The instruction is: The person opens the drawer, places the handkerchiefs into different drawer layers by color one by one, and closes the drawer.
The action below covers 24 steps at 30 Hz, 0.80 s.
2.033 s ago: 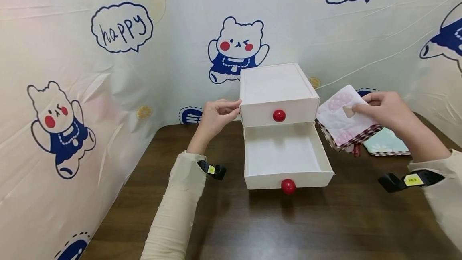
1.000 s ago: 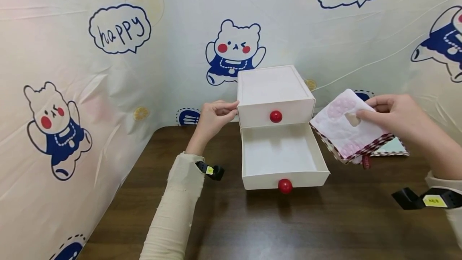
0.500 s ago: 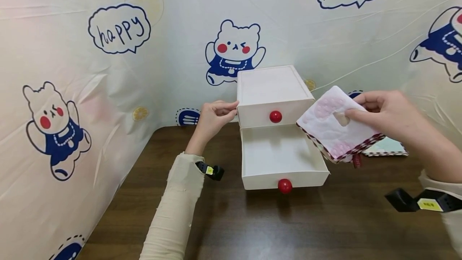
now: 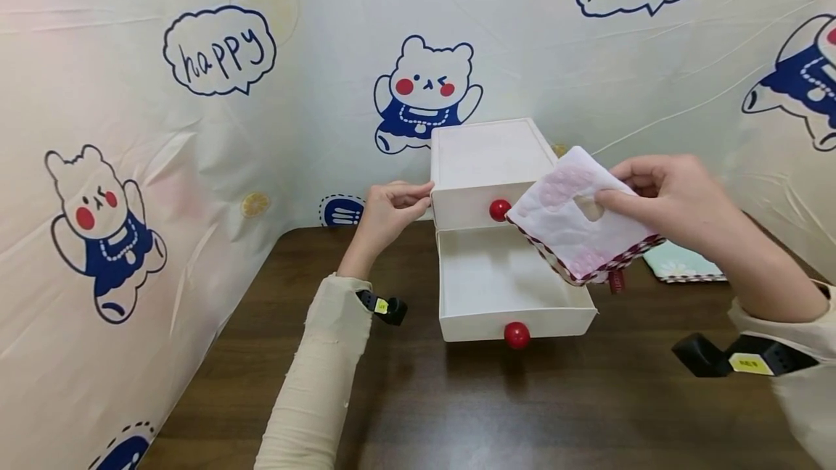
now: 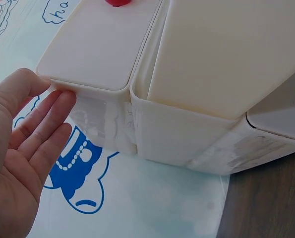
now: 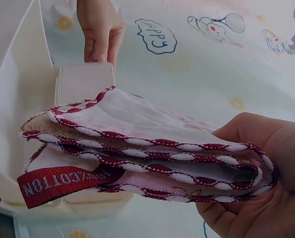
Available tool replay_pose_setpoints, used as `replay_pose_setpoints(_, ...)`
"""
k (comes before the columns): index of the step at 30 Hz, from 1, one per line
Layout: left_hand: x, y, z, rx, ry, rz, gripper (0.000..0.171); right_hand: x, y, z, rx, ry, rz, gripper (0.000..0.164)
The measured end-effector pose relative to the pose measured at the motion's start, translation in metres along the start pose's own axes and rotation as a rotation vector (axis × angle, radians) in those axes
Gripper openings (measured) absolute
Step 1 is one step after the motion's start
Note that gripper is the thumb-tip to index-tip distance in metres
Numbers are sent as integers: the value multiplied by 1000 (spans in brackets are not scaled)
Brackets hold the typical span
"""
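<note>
Right of centre in the head view, the right hand [image 4: 673,198] pinches a soft, folded square cloth [image 4: 571,234], checked trim edging its layers. At centre-left, the left hand [image 4: 390,212] rests its thumb and loosely extended fingers against a smooth, boxy white drawer unit [image 4: 490,152] with glossy, round red knobs [image 4: 517,335].

One dark brown, wood-grained worktop [image 4: 418,412], softly glossy, stands before pale, creased sheeting [image 4: 339,20] printed with blue-clad bears [image 4: 421,116], lemon slices [image 4: 255,204] and "happy" bubbles [image 4: 220,51].
</note>
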<state>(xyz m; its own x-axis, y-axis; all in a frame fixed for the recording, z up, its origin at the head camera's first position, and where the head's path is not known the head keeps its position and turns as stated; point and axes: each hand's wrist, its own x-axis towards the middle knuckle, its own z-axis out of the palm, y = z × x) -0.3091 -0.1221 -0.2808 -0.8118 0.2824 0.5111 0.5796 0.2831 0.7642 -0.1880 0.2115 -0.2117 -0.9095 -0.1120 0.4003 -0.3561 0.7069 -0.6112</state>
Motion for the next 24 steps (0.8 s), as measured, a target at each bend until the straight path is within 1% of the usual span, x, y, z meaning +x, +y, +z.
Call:
replay_pose_setpoints(2, 0, 1, 1, 2, 1, 2, 22, 1, -3, 4, 25, -14, -4, 24)
replay_pose_setpoints(9, 1, -1, 1, 0, -1, 1, 22, 7, -12, 22, 115, -107, -47, 26)
replay_pose_setpoints(14, 1, 0, 1, -2, -3, 9, 23, 11, -13, 36, 152, -133, -54, 25)
replay_pose_setpoints(20, 1, 0, 1, 0, 3, 23, 23, 14, -18, 52, 176, -161, -51, 21)
replay_pose_setpoints(24, 0, 0, 0, 1, 5, 18, 23, 16, -20, 63, 214, -189, -49, 20)
